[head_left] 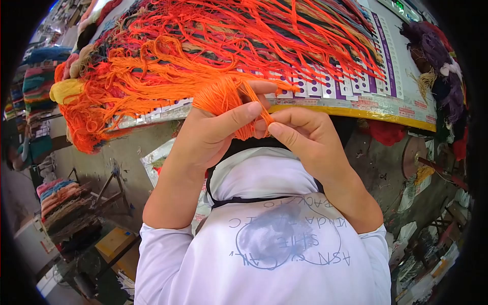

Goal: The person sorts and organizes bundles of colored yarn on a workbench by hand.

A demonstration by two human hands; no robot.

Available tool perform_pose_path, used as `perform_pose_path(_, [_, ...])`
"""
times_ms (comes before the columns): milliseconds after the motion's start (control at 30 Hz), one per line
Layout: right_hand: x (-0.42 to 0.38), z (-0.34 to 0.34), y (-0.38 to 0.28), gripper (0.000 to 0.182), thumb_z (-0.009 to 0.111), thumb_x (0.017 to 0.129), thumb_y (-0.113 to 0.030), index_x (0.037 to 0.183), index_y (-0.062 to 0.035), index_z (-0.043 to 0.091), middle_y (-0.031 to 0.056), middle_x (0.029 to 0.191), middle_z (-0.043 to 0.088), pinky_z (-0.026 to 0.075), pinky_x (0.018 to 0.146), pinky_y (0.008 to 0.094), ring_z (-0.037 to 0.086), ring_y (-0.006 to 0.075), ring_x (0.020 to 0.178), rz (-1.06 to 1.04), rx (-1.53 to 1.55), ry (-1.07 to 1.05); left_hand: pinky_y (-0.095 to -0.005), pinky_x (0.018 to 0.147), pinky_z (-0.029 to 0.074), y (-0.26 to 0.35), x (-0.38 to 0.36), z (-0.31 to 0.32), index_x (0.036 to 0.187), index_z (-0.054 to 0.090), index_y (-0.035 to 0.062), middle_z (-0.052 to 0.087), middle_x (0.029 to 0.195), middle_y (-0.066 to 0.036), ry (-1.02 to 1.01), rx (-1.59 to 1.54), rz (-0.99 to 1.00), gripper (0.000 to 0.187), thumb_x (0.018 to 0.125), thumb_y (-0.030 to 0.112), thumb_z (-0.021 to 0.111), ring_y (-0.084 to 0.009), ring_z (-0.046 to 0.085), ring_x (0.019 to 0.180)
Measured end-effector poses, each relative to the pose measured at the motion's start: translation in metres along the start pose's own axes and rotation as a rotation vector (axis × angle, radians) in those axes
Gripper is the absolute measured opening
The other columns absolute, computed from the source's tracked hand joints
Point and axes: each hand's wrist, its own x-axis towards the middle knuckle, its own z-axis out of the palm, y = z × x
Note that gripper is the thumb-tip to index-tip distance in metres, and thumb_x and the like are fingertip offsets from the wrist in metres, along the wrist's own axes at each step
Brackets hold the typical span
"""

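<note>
My left hand (223,122) is closed around a bundle of orange thread (216,99), held just in front of the table edge. Its thumb lies across the strands, and part of the bundle is hidden behind the fingers. With thumb and forefinger together, my right hand (300,129) pinches a few orange strands at the bundle's right side. Behind both hands, long loose orange and red threads (168,66) spread over the table, mixed with darker and tan strands.
White and purple printed cards with punched holes (389,61) lie under the threads. A yellow strip (356,113) runs along the table's front edge. Purple yarn (432,56) hangs at the right. At the left are a yellow skein (67,91) and stacked coloured yarn (63,201).
</note>
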Motion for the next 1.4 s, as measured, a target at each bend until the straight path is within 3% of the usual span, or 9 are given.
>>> perform_pose_path(67, [-0.003,0.002,-0.001,0.017,0.058,0.088,-0.009,0.094,0.0052,0.064,0.0032,0.085,0.065,0.044,0.070,0.0206,0.055,0.0062,0.078,-0.011,-0.051,-0.028,-0.0232,0.061,0.048,0.001,0.000,0.001,0.117,0.055,-0.0045,0.057,0.088,-0.005,0.000,0.027,0.012,0.038,0.084,0.012,0.062,-0.0105,0.059,0.069])
perform_pose_path(267, [-0.005,0.004,-0.002,0.017,0.055,0.089,-0.007,0.095,0.0048,0.065,0.0008,0.081,0.062,0.042,0.064,0.0187,0.052,0.0028,0.073,-0.010,0.009,-0.030,-0.0243,0.055,0.049,0.000,0.000,0.001,0.118,0.054,-0.0047,0.057,0.084,-0.005,-0.008,-0.007,0.008,0.038,0.084,0.011,0.061,-0.0121,0.059,0.062])
perform_pose_path(667, [-0.004,0.008,-0.001,0.017,0.055,0.089,-0.008,0.094,0.0042,0.065,-0.0038,0.077,0.058,0.037,0.057,0.0164,0.045,-0.0003,0.065,-0.003,0.038,-0.015,-0.0236,0.059,0.047,0.003,0.000,0.000,0.120,0.052,-0.0056,0.057,0.080,-0.005,-0.044,-0.029,-0.007,0.041,0.084,0.013,0.061,-0.0117,0.058,0.066])
perform_pose_path(1000, [0.000,0.003,0.002,0.016,0.053,0.089,-0.007,0.091,0.0045,0.063,0.0028,0.079,0.062,0.043,0.066,0.0200,0.053,0.0053,0.072,0.023,0.155,-0.029,-0.0238,0.060,0.047,0.004,0.004,0.002,0.118,0.055,-0.0038,0.060,0.080,-0.005,-0.018,-0.061,-0.034,0.037,0.085,0.011,0.061,-0.0115,0.059,0.067])
perform_pose_path(1167, [0.003,0.005,-0.001,0.013,0.052,0.088,-0.006,0.090,0.0034,0.061,0.0062,0.083,0.063,0.046,0.075,0.0231,0.058,0.0102,0.079,0.007,0.211,-0.041,-0.0256,0.069,0.049,-0.001,0.008,-0.005,0.117,0.056,-0.0032,0.064,0.089,-0.008,-0.108,-0.155,-0.017,0.033,0.088,0.013,0.057,-0.0137,0.061,0.080])
perform_pose_path(1200, [0.004,0.008,-0.005,0.016,0.052,0.087,-0.007,0.097,0.0037,0.058,0.0060,0.085,0.061,0.045,0.075,0.0244,0.056,0.0108,0.078,-0.031,0.173,-0.006,-0.0256,0.069,0.049,-0.001,0.008,-0.004,0.117,0.056,-0.0032,0.064,0.089,-0.008,-0.109,-0.153,-0.013,0.033,0.088,0.013,0.057,-0.0137,0.061,0.080])
perform_pose_path(1267, [0.006,0.011,-0.010,0.022,0.052,0.086,-0.008,0.104,0.0040,0.056,0.0058,0.087,0.060,0.044,0.074,0.0258,0.055,0.0114,0.077,-0.068,0.134,0.030,-0.0315,0.083,0.047,-0.003,0.008,0.000,0.124,0.049,-0.0048,0.061,0.108,-0.014,0.016,-0.113,0.000,0.041,0.094,0.023,0.045,-0.0189,0.060,0.095])
perform_pose_path(1367, [0.012,0.010,-0.010,0.029,0.058,0.083,-0.005,0.110,0.0032,0.054,0.0034,0.088,0.058,0.044,0.069,0.0216,0.053,0.0076,0.074,-0.025,0.010,0.114,-0.0323,0.087,0.046,-0.001,0.009,0.002,0.129,0.045,-0.0047,0.056,0.115,-0.016,-0.106,-0.364,-0.080,0.046,0.095,0.027,0.041,-0.0205,0.056,0.104])
perform_pose_path(1400, [0.015,0.008,-0.007,0.023,0.061,0.081,-0.007,0.102,0.0019,0.058,-0.0005,0.076,0.053,0.040,0.061,0.0213,0.049,0.0052,0.067,-0.002,-0.100,0.102,-0.0323,0.087,0.046,-0.001,0.008,0.001,0.129,0.045,-0.0047,0.056,0.115,-0.016,-0.106,-0.364,-0.082,0.046,0.095,0.027,0.041,-0.0205,0.056,0.104])
